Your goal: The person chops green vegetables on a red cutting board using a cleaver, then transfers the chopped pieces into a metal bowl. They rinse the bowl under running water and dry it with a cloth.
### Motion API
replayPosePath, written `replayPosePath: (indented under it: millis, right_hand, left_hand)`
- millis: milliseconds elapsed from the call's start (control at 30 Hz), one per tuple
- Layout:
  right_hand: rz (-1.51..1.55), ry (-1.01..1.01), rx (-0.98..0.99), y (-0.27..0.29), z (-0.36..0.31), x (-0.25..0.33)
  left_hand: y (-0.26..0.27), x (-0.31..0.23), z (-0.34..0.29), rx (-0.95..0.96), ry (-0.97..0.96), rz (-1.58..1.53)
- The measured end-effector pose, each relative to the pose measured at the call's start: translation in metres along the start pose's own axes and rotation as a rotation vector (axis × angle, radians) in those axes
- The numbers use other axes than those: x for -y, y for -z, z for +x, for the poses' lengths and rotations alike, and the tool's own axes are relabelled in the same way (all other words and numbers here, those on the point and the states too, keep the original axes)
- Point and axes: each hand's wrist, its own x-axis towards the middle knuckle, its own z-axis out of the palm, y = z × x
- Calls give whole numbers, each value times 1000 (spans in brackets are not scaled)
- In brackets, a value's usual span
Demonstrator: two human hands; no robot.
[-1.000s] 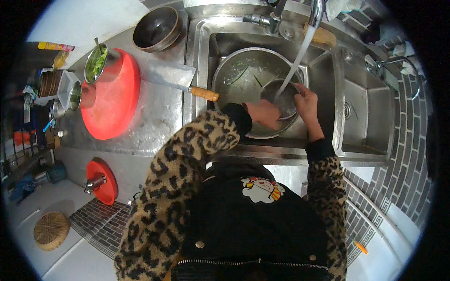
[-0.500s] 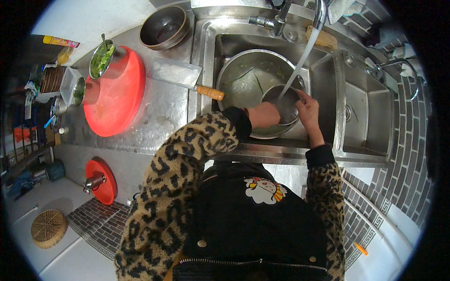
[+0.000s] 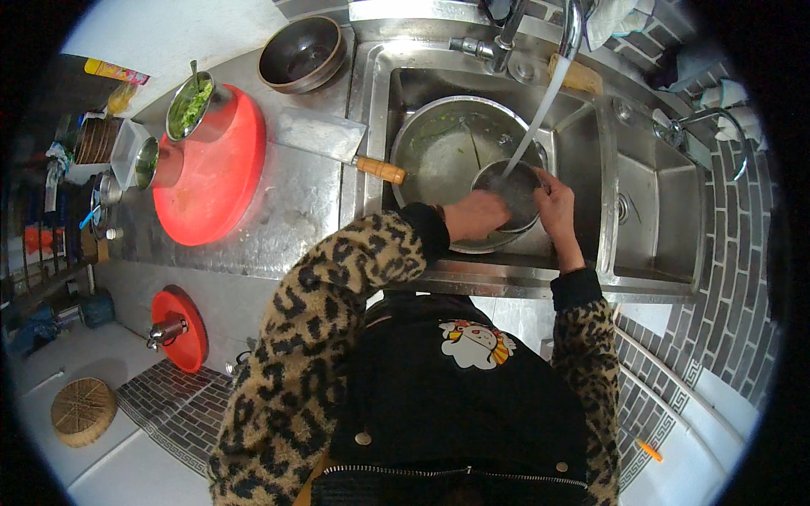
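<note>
So your small metal bowl [image 3: 521, 201] is sitting in the near right part of the big round basin [image 3: 426, 156], right under the stream of water [image 3: 542, 110] from the faucet [image 3: 573, 34]. Your right hand [image 3: 555, 207] is pinched onto the rim at the right side, fingers and thumb together on it. Your left hand [image 3: 477, 215] is over the left side with its fingertips down inside (can't tell if they're closed on anything, the splash and your own knuckles hide it). There's water in the basin with a few green bits and a long green strand in it, and the whole thing stands in the bigger sink [image 3: 580, 148]. To your left, a cleaver [image 3: 329, 137] lies flat on the steel counter [image 3: 295, 223], handle poking toward the sink. Behind it is a dark bowl [image 3: 301, 55], and further left a metal cup of chopped greens [image 3: 192, 108] stands on the red board [image 3: 211, 202].
</note>
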Motion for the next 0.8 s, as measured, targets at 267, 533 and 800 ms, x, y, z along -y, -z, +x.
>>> replayPosePath:
  millis: [267, 533, 800]
  right_hand:
    - [-43, 29, -24, 4, -1, 11]
    - [52, 74, 79, 1, -2, 13]
    - [-33, -81, 50, 3, 15, -6]
  left_hand:
    - [14, -2, 1, 111, 47, 35]
    - [20, 5, -10, 39, -169, 49]
    - [17, 28, 7, 214, -169, 119]
